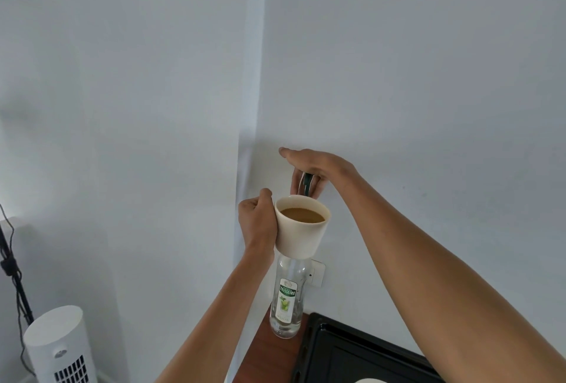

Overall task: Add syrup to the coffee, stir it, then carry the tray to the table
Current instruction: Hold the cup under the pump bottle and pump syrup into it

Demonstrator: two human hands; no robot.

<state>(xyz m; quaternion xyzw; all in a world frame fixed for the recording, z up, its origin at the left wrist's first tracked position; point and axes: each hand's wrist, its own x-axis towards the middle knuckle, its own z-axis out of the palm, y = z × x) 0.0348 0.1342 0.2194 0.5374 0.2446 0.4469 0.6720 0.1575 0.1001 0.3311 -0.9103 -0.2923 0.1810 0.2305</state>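
My left hand (pixel 256 223) grips a cream cup (pixel 301 228) of light brown coffee by its left side and holds it up in the air. Below and behind the cup stands a clear syrup bottle (pixel 284 300) with a green and white label; its top is hidden by the cup. My right hand (pixel 312 168) lies palm down on the bottle's dark pump head (pixel 307 182), just above the cup's far rim. A black tray (pixel 343 355) lies on the red-brown counter (pixel 266 355) to the right of the bottle.
A white wall fills most of the view, with a wall socket (pixel 318 272) behind the bottle. A white tower fan (pixel 61 346) and a black stand with cables (pixel 12 266) are at the lower left. Part of a white object (pixel 370 380) shows on the tray.
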